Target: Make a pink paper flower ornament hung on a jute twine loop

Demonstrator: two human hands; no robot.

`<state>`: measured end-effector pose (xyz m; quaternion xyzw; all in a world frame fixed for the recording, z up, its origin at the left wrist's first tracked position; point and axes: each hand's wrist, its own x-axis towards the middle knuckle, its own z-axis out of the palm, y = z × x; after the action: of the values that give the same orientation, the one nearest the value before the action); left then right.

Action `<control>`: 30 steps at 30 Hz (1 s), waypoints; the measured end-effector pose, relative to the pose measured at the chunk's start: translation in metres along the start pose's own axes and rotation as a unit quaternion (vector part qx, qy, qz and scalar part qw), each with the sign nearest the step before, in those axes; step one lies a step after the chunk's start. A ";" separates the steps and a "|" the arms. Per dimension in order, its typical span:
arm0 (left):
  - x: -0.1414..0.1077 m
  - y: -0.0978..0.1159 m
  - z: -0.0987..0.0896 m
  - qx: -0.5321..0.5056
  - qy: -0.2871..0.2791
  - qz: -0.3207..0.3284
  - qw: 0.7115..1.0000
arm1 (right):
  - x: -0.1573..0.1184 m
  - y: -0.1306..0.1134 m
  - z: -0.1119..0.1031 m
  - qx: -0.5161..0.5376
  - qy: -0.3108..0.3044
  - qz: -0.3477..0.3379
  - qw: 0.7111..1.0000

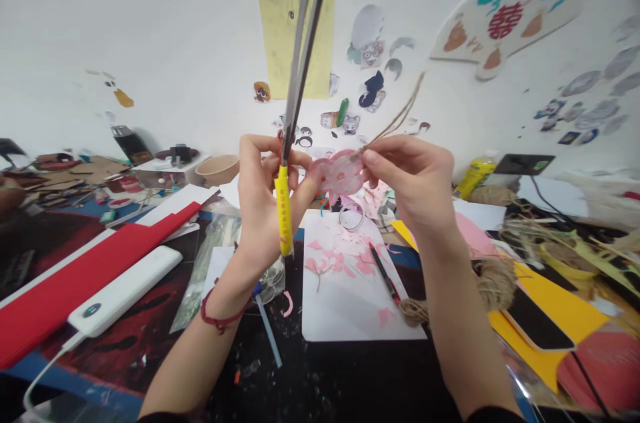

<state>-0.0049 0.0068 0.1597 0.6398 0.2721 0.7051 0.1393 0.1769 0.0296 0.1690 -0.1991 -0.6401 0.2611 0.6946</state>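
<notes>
A pink flower-shaped paper piece (345,173) is held up between both hands. My left hand (267,200) pinches its left edge between thumb and fingers. Scissors with a yellow handle (283,210) also hang from that hand, their long blades pointing up. My right hand (413,176) pinches the upper right edge, where thin brown twine (400,118) sticks up and to the right. Below, a white sheet (340,306) carries pink paper scraps (350,260) and a black pen (384,273).
On the left lie a white power bank (125,290) and a red strip (95,270). To the right are a twine ball (495,283), a phone (537,318) and yellow paper (570,296). A clear tape roll (351,216) sits behind the scraps.
</notes>
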 end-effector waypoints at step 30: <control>-0.016 0.026 -0.034 0.408 -0.161 -0.050 0.897 | -0.008 0.002 0.008 -0.048 -0.008 -0.099 0.994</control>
<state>-0.0321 -0.0298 0.1595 0.7307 0.5415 0.4118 -0.0571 0.1686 0.0259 0.1622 -0.1659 -0.6742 0.1611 0.7014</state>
